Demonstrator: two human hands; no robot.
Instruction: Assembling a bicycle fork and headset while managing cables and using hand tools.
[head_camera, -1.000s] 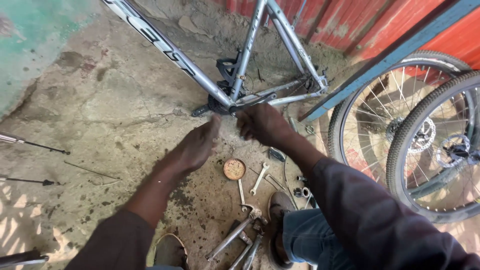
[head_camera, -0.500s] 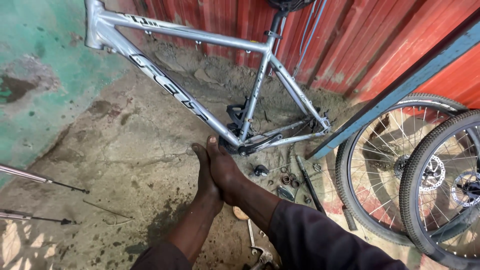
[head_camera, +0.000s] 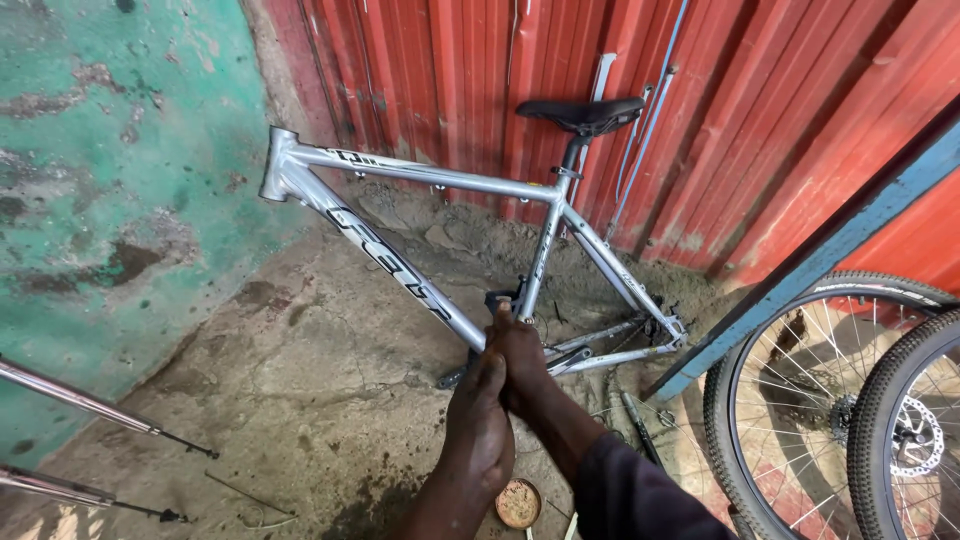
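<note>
The silver bicycle frame (head_camera: 440, 250) stood at centre frame, its bottom bracket just beyond the fingertips. Both hands met there — the right hand (head_camera: 520, 360) reached up to the seat tube's base, the left hand (head_camera: 480, 430) pressed against it; whether either gripped anything couldn't be told. Spoked wheels (head_camera: 830, 420) leaned lower right — a small round tin (head_camera: 518, 502) lay below.

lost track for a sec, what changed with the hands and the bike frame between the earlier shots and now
Both hands came together at the bottom of the silver bike frame, by the cranks. A second ago they were spread apart over the ground; now the left hand and right hand press against each other there. The view tilted up, so the saddle shows. The frame still stands by the red wall, the wheels beside it.
</note>
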